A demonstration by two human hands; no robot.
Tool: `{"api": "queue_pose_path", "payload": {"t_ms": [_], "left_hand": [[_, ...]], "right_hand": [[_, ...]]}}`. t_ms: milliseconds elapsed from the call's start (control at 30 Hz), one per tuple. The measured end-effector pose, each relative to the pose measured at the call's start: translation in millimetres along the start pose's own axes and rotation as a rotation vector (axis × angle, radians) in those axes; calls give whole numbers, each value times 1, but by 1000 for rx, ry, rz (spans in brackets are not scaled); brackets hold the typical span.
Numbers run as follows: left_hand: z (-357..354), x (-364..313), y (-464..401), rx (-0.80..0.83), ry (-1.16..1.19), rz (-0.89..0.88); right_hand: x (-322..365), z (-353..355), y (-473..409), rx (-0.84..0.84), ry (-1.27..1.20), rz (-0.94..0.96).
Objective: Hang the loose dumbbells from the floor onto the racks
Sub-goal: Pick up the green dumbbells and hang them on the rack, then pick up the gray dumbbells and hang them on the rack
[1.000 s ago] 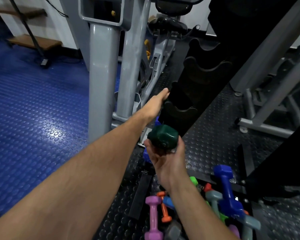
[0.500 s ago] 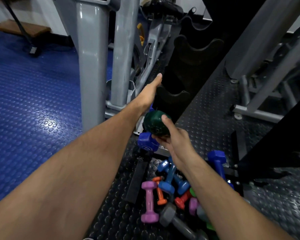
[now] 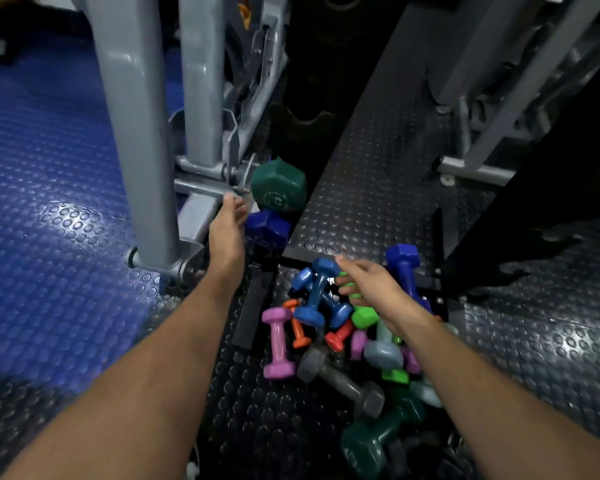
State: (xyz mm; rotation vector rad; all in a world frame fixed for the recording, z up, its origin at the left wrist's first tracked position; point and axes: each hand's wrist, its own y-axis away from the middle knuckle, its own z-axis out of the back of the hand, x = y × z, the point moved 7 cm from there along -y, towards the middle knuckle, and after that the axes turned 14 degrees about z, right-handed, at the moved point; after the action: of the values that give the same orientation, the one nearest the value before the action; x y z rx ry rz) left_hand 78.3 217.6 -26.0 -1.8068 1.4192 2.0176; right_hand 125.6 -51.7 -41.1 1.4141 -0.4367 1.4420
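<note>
Green hex-ended dumbbell, dark vinyl-coated [image 3: 278, 185], sits in a low cradle of the black upright rack [image 3: 302, 123], directly above a dark blue hex dumbbell [image 3: 267, 229] in the slot beneath. Landmark: this green dumbbell. Left hand [image 3: 226, 237], below and left of it, is loosely open, fingers extended toward the blue dumbbell's end, gripping nothing; whether it touches cannot be told. Right hand [image 3: 371, 287], below and right of the landmark, hovers over the floor pile with fingers half curled around or against a bright green dumbbell [image 3: 355, 299]; a firm grip is not confirmed. Just left of that hand lie crossed mid-blue dumbbells [image 3: 317, 296]; further below the landmark lie a pink one [image 3: 278, 342], a small orange one [image 3: 298, 329], a grey iron one [image 3: 340, 379] and a large dark green one [image 3: 371, 441]. Judged step: picking the next piece; most of the pile remains. Next move calls for closing on the handle and lifting clear of overlapping neighbours, which may roll. Room: grey machine posts [image 3: 136, 133] crowd the landmark's left; open studded black mat [image 3: 378, 188] to its right; upper cradles appear free.
</note>
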Motion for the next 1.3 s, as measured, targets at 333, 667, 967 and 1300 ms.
{"api": "queue_pose_path", "payload": {"t_ms": [333,667,967,1300], "left_hand": [[13,146,46,-193,-291,216],[-43,253,51,229,-1152,316],[-48,296,48,245,-1497,283],[-54,308,41,220,-1752,109]], "right_hand": [[-128,43,52,-141,116,-162],[-200,27,94,170,678,-233],[-241,10,91,297,1094,-148],[-254,-3,83,360,1288,-161]]}}
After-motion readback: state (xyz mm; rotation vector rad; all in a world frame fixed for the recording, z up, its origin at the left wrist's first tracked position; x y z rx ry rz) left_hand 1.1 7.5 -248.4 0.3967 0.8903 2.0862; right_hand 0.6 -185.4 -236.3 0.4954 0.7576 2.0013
